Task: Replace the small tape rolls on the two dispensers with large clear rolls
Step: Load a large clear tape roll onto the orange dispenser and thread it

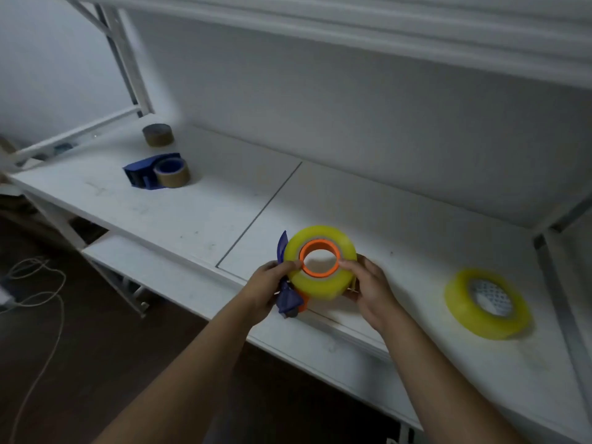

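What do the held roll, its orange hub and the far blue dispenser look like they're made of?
Held roll: wound clear plastic film, glossy and yellowish, light showing through the edge.
Orange hub: likely moulded plastic, smooth uniform colour, thin ring wall.
Far blue dispenser: also likely moulded plastic, matte and opaque; too blurred to rule out metal parts.
Both the left hand and right hand grip the roll.

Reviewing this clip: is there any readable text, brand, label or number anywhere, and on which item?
None can be read.
Spare clear roll: its core carries a dotted print, too blurred to tell whether it is lettering.
Blue dispenser, both brown rolls and the roll between the hands: no markings show.
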The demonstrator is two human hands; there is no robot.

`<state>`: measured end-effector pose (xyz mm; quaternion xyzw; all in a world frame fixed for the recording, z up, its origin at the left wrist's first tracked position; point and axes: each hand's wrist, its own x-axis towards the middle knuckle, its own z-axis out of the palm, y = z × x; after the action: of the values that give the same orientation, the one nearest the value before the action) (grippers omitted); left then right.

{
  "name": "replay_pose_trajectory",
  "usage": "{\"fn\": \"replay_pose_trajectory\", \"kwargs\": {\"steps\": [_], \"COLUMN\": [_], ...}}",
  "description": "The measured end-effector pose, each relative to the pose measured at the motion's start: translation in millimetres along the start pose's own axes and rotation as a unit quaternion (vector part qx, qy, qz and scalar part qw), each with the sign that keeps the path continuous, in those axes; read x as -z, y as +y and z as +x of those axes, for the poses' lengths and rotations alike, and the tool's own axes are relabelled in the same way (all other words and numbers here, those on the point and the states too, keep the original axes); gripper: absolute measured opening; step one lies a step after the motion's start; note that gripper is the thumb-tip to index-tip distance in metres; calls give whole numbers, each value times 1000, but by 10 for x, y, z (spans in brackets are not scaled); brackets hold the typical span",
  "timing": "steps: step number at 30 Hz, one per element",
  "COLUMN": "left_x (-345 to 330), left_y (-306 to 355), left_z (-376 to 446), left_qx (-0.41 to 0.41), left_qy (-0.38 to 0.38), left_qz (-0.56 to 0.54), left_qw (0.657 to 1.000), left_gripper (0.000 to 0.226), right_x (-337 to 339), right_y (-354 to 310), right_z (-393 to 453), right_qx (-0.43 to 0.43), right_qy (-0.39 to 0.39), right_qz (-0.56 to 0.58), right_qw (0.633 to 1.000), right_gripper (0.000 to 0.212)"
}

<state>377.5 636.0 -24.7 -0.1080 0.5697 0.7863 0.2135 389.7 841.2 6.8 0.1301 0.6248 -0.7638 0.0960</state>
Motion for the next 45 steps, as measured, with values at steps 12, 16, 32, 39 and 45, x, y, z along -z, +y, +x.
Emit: {"fn": "replay_pose_trajectory", "kwargs": {"steps": [12,16,32,39,45], "left_x": [1509,1829,2611,2967,3556], "left_y": [338,467,1179,1504,1747], "left_z": [-239,-259,336,572,630], "left_qx": [2,6,-2,-4,15], "left_qy": [49,57,120,104,60], "left_qz": [-26,-45,4,14,30], "left_qw": [998,997,993,994,998], "left_gripper": [63,58,53,65,48], "right_x": [-1557,-1891,-2698,-3112,-3704], "right_y": [307,319,252,66,231], "right_z": [166,281,1274,1535,1611], "right_qx": [-42,-37,-43,-37,-27], "right_qy": [-28,-42,-54,-56,-2], "right_qz": [-36,-44,-28,-43,-21], "right_qw": [998,997,997,997,999], "right_gripper": [26,28,22,16,21]}}
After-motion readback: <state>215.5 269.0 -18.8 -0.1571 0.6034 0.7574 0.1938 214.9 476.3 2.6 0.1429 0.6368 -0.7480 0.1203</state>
